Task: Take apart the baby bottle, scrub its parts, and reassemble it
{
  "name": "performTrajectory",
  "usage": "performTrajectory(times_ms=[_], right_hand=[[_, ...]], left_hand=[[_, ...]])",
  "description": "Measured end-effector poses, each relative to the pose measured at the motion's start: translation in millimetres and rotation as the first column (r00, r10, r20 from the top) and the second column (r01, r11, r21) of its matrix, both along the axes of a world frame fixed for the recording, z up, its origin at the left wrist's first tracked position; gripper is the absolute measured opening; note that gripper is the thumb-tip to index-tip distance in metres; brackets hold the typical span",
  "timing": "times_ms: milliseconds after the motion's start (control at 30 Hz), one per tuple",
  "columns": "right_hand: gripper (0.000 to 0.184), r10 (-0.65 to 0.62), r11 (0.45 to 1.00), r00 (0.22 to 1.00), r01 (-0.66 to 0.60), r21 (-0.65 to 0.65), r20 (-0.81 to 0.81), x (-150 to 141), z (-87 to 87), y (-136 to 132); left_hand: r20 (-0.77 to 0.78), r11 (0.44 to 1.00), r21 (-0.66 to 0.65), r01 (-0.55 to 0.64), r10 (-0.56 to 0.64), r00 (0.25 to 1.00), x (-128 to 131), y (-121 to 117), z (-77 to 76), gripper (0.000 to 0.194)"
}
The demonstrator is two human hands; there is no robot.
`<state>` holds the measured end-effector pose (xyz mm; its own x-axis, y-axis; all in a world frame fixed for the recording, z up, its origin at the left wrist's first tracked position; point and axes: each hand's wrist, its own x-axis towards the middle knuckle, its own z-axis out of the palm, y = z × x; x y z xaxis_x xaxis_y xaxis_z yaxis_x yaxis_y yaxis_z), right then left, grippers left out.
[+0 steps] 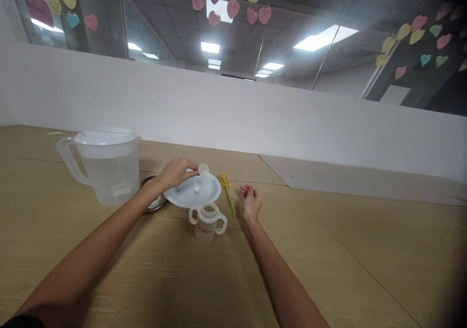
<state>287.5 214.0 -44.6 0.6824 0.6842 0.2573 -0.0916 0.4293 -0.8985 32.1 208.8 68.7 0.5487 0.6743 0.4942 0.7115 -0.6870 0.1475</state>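
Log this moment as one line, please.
left hand: pinches clear cap by white dish | right hand: empty, beside yellow-headed brush | two-handled cup: upright, uncovered

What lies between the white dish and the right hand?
In the head view, what looks like a brush, yellow-headed with a green handle, lies between the white dish and the right hand.

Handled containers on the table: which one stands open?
The small two-handled cup, uncovered at the top; the pitcher has one handle and a lid on.
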Motion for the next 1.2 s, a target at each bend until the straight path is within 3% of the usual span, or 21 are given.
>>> performTrajectory(times_ms=[533,900,1200], right_hand=[[0.022,0.027,0.999,0.992,-0.030,-0.030,-0.123,6,-4.2,8],[0.029,0.122,0.988,0.987,-0.130,-0.080,-0.105,6,-6.6,5],[0.037,0.168,0.983,0.982,-0.174,-0.065,-0.086,1,4.9,-3]], left_hand=[[0.000,0.987,-0.161,0.009,-0.010,1.000,4,-2,-6.7,0.030],[-0.035,0.986,-0.164,0.010,-0.015,0.999,6,-4,-7.7,0.029],[-0.058,0.986,-0.169,0.004,-0.014,0.998,6,-5,-7.6,0.025]])
